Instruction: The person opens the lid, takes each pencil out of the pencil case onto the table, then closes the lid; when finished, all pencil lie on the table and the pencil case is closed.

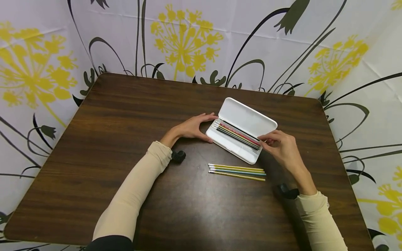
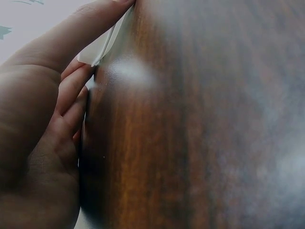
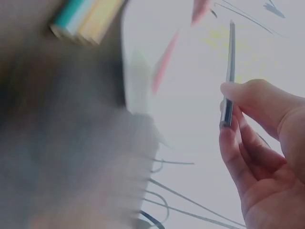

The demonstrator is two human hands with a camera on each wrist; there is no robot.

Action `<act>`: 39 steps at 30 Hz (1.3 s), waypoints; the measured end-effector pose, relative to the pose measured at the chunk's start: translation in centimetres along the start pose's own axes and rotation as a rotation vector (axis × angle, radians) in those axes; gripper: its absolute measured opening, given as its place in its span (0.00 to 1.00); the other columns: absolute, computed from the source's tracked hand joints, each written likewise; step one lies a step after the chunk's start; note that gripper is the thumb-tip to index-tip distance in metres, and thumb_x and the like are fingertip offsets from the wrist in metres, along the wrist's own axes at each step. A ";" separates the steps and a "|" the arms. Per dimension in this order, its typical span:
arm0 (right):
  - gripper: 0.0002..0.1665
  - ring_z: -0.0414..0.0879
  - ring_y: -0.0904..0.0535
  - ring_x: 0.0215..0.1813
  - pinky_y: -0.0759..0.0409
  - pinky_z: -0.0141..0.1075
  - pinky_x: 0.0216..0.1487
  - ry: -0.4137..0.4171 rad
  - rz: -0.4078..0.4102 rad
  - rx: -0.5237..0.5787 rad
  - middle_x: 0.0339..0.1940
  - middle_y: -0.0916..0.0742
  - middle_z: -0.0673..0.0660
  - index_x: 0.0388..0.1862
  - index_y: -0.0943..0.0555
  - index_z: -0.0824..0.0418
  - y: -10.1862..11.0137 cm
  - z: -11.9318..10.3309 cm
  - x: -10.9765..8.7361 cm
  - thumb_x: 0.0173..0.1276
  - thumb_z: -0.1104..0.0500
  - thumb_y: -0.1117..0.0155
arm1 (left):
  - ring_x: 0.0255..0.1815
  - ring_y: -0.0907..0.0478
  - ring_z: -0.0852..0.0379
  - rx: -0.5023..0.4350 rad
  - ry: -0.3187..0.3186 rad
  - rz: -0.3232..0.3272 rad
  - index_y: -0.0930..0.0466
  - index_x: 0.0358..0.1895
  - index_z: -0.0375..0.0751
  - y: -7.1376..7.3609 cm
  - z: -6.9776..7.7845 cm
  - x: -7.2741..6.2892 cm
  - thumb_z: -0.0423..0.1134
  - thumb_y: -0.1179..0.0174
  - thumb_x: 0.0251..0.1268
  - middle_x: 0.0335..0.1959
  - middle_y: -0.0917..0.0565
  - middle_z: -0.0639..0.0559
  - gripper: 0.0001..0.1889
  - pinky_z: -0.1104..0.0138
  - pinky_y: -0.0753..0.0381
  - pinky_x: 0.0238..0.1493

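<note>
A white pencil case [image 1: 228, 146] lies with its lid [image 1: 246, 116] raised at the back, several pencils [image 1: 237, 136] side by side in its tray. My left hand [image 1: 190, 127] holds the case by its left end, thumb at the front corner and fingers at the hinge side. At the other end, my right hand [image 1: 280, 144] is over the tray's right edge. The right wrist view shows it pinching a dark pencil [image 3: 231, 57] near one end between thumb and fingers. In the left wrist view, a white corner [image 2: 97, 47] of the case shows between thumb and fingers.
In front of the case, several yellow and teal pencils [image 1: 237, 169] lie in a row on the brown wooden table [image 1: 125, 115]. A white cloth [image 1: 238, 45] with yellow and dark plant prints hangs behind the table and at its sides.
</note>
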State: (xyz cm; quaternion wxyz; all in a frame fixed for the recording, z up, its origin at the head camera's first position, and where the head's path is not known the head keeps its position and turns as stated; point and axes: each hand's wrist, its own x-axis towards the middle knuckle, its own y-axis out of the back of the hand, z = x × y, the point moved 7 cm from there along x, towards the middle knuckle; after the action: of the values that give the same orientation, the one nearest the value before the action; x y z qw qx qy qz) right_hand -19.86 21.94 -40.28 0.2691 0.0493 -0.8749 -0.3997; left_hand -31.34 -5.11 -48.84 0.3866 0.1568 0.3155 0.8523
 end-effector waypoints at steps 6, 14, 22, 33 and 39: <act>0.12 0.38 0.23 0.31 0.24 0.35 0.28 0.009 -0.011 0.031 0.31 0.15 0.48 0.37 0.10 0.59 1.6 -0.3 -0.3 0.53 0.70 0.23 | 0.78 0.53 0.50 -0.010 -0.017 0.012 0.36 0.74 0.53 0.1 0.0 0.0 0.53 0.22 0.46 0.77 0.44 0.47 0.48 0.65 0.59 0.76; 0.13 0.39 0.23 0.31 0.24 0.35 0.29 0.030 -0.009 0.030 0.31 0.15 0.48 0.36 0.10 0.59 1.9 -0.3 -1.0 0.52 0.72 0.23 | 0.78 0.56 0.50 -0.008 0.000 0.007 0.37 0.74 0.53 -0.1 -0.2 0.0 0.53 0.22 0.46 0.78 0.45 0.47 0.49 0.64 0.59 0.76; 0.16 0.38 0.22 0.32 0.25 0.28 0.31 0.062 -0.054 0.072 0.33 0.15 0.47 0.38 0.11 0.58 2.2 -0.6 -1.8 0.51 0.73 0.23 | 0.77 0.52 0.51 -0.007 -0.040 0.013 0.36 0.74 0.48 0.1 0.2 0.3 0.52 0.22 0.46 0.76 0.42 0.44 0.49 0.63 0.60 0.76; 0.18 0.39 0.19 0.39 0.22 0.28 0.35 0.123 -0.253 0.067 0.39 0.15 0.45 0.41 0.11 0.56 0.3 -1.9 -5.9 0.51 0.71 0.23 | 0.78 0.57 0.47 -0.012 0.017 0.003 0.37 0.74 0.53 0.3 0.1 0.4 0.52 0.22 0.45 0.77 0.44 0.48 0.49 0.60 0.57 0.76; 0.19 0.39 0.20 0.38 0.22 0.28 0.35 0.152 -0.252 0.069 0.38 0.16 0.45 0.40 0.11 0.56 0.2 -2.2 -6.5 0.49 0.72 0.22 | 0.78 0.57 0.49 -0.015 0.032 0.000 0.37 0.74 0.53 0.1 -0.1 0.3 0.53 0.22 0.45 0.77 0.45 0.49 0.49 0.60 0.57 0.76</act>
State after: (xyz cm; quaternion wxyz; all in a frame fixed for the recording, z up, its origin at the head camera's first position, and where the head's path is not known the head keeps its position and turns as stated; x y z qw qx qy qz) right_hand -13.19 22.55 -41.80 0.2803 0.1982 -0.8520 -0.3952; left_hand -31.64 -5.00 -48.81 0.3828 0.1402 0.3152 0.8570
